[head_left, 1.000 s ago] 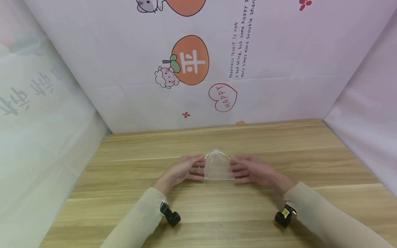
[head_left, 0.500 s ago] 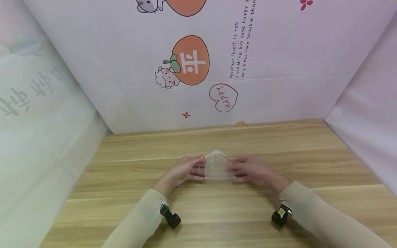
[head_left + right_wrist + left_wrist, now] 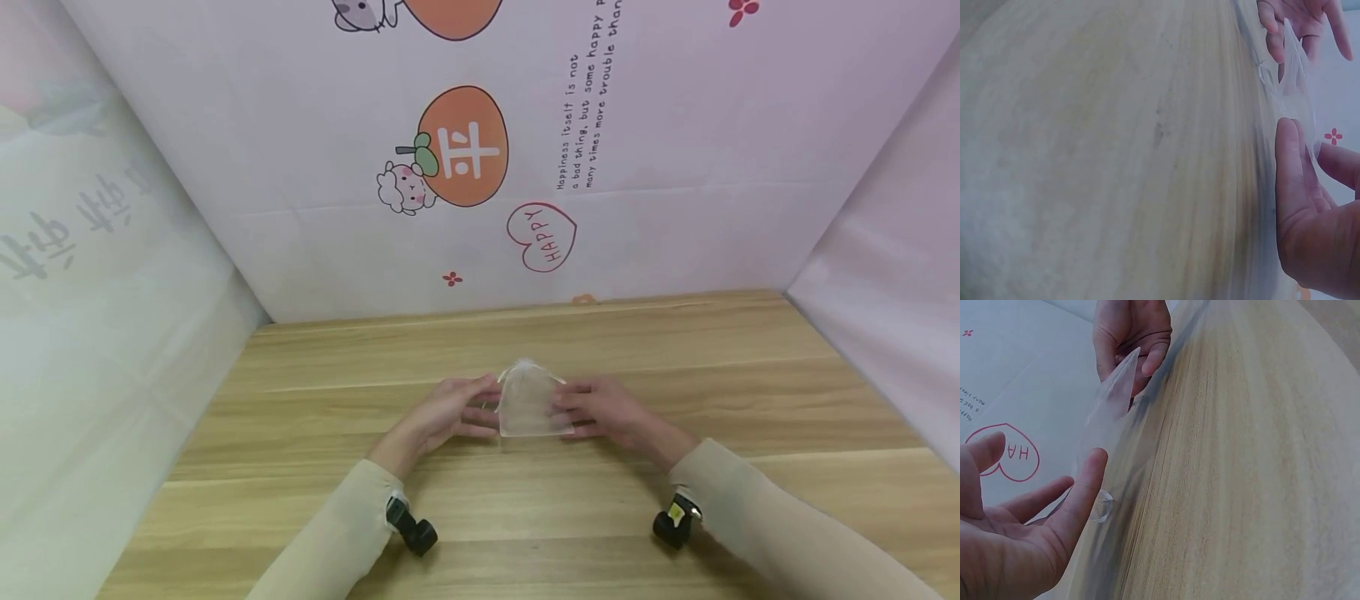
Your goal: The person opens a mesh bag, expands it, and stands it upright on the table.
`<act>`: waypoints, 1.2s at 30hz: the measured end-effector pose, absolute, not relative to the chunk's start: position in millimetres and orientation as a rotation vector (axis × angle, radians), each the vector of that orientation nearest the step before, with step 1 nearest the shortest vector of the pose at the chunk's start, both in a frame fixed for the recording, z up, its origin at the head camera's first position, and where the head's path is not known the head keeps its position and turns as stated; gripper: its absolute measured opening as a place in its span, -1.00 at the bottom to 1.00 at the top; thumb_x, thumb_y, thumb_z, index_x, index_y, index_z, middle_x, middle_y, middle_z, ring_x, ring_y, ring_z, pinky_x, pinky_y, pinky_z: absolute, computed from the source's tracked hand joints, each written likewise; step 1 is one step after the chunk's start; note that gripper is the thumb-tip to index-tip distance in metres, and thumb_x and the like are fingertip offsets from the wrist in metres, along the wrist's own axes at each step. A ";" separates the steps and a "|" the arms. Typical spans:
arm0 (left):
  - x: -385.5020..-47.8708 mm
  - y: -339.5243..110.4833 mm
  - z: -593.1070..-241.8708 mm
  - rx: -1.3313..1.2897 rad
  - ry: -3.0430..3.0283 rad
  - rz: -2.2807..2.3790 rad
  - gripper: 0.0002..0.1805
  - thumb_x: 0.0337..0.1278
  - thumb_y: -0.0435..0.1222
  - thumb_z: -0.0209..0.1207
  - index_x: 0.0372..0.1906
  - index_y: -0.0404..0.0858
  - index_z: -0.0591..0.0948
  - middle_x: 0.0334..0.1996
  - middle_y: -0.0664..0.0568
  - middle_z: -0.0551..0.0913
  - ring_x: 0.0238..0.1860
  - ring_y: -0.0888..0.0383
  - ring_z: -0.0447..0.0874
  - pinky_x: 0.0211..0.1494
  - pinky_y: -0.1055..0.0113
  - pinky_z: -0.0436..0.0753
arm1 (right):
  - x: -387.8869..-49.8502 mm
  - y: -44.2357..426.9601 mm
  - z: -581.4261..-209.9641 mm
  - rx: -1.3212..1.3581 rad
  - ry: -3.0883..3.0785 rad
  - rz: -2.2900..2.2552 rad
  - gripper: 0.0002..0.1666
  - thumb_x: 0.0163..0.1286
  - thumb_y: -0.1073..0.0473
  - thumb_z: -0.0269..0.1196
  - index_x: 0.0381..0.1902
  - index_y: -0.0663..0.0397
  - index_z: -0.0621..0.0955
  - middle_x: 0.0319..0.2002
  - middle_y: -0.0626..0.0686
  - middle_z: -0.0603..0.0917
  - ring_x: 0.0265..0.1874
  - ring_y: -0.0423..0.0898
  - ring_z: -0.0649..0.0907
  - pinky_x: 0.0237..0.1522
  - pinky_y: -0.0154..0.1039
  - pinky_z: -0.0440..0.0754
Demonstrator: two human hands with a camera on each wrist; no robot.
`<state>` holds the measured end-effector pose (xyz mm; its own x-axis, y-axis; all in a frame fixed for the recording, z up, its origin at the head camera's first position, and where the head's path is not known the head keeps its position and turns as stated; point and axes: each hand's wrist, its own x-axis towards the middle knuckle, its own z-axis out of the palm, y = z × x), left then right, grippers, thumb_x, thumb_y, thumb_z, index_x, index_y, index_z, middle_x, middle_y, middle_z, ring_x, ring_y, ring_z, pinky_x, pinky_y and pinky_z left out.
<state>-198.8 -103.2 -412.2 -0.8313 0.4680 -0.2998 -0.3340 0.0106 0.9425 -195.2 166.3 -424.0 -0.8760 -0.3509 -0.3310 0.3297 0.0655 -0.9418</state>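
Sheer drawstring pouch spans the gap between a person's two hands, the left hand and right hand both with fingers mostly straight, meeting its side edges rather than curling round them. With no visible pinch on either side, the filmy fabric could slide off the fingertips, or buckle should the hands move unevenly. A thin cord loop hangs beside the left little finger and might snag there. Below runs a wood-grain counter; whether the pouch touches it cannot be told. Behind rises a printed backdrop.
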 end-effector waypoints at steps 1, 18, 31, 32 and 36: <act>-198.3 -103.3 -411.7 0.144 1.737 1.880 -0.38 0.54 -0.04 0.02 0.33 -0.50 0.41 0.28 -0.34 0.48 0.02 -0.16 0.69 0.03 0.04 0.70 | -195.4 166.2 -423.6 -0.017 1.880 -1.861 -0.50 0.51 0.28 0.19 0.25 0.55 0.41 -0.17 0.21 0.76 -0.22 -0.01 0.76 -0.14 -0.06 0.75; -195.4 -102.9 -408.9 0.133 1.675 1.982 -0.40 0.56 -0.03 -0.04 0.31 -0.49 0.42 0.23 -0.33 0.53 0.10 -0.22 0.65 0.09 -0.01 0.67 | -189.5 169.3 -398.9 -0.037 1.983 -1.949 -0.57 0.48 0.24 0.23 0.18 0.44 0.52 -0.18 0.08 0.78 -0.28 -0.11 0.77 -0.37 -0.26 0.72; -205.7 -93.9 -400.9 0.043 1.596 2.098 -0.41 0.55 -0.04 -0.01 0.33 -0.46 0.42 0.23 -0.29 0.55 0.11 -0.16 0.66 0.12 0.03 0.66 | -177.7 162.6 -395.5 -0.116 2.108 -1.977 -0.62 0.48 0.23 0.25 0.12 0.42 0.57 -0.11 0.15 0.77 -0.17 -0.09 0.75 -0.12 -0.09 0.74; -206.0 -93.2 -400.1 0.044 1.594 2.105 -0.42 0.54 -0.05 0.00 0.32 -0.46 0.43 0.23 -0.28 0.56 0.11 -0.15 0.66 0.12 0.04 0.66 | -177.1 162.0 -395.5 -0.115 2.111 -1.982 -0.63 0.48 0.23 0.25 0.11 0.41 0.57 -0.12 0.15 0.77 -0.17 -0.09 0.75 -0.12 -0.09 0.74; -207.4 -90.9 -398.5 0.058 1.588 2.123 -0.48 0.53 -0.09 0.05 0.28 -0.43 0.48 0.19 -0.25 0.60 0.08 -0.09 0.68 0.13 0.05 0.66 | -175.0 160.3 -395.9 -0.131 2.099 -2.009 -0.64 0.48 0.24 0.25 0.09 0.42 0.58 -0.11 0.17 0.76 -0.15 -0.07 0.75 -0.11 -0.07 0.74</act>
